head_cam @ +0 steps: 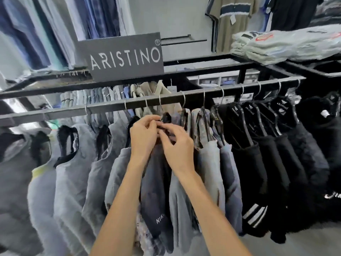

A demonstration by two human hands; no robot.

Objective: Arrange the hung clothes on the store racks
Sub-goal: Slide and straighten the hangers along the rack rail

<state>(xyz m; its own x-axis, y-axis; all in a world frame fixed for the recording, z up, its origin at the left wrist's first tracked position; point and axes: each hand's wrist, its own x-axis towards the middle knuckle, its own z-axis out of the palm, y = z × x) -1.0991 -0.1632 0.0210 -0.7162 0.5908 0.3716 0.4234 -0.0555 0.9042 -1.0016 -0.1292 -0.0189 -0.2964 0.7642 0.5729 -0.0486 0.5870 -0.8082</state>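
Pale grey wall [177,17] behind, dark brand sign [125,56], black shelf frame [262,66] under even light.

Both hands, left [143,134] and right [177,145], pinch the dark garment's [156,182] collar below the rail [110,108].
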